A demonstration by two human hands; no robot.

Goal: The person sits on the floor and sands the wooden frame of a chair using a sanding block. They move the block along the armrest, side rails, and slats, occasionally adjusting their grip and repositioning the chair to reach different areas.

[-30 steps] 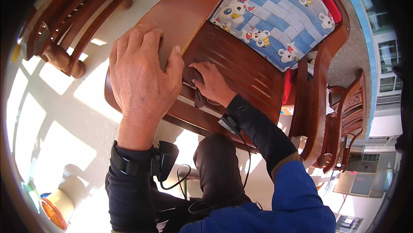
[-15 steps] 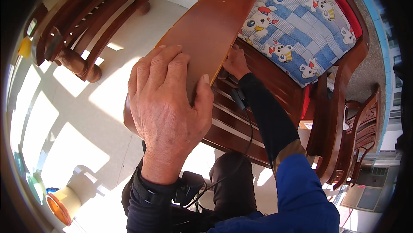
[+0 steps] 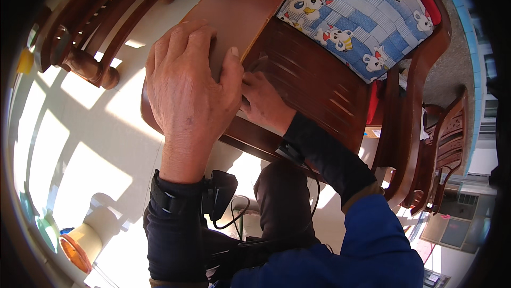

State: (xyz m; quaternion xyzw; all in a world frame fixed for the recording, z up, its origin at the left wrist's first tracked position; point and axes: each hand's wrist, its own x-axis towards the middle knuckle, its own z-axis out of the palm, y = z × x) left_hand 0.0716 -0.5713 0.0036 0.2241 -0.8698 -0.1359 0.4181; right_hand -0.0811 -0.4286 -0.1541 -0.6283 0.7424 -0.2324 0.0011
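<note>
My left hand (image 3: 191, 80) lies across the broad, polished brown wooden armrest (image 3: 226, 3) of a chair. Its fingers bend toward the armrest's left edge, and the thumb hooks at the right edge. Just right of it, lower down, my right hand (image 3: 266, 102) is curled beside the armrest's inner side, above the slatted wooden seat (image 3: 314, 88). My left hand partly covers its fingertips, so whatever they pinch, if anything, cannot be made out. A blue patchwork cushion (image 3: 362, 17) with cartoon animals sits farther back on the seat.
Another wooden chair (image 3: 120, 27) stands at the upper left, and a carved one (image 3: 450, 139) at the far right. The near chair's other armrest (image 3: 420, 96) rises at right. A cream pot with an orange rim (image 3: 80, 251) stands lower left. Black cables (image 3: 242, 203) hang from my wrists.
My right hand has come toward me and leftward along the armrest, close to my left hand. My left hand keeps its place on the armrest while the whole view shifts slightly.
</note>
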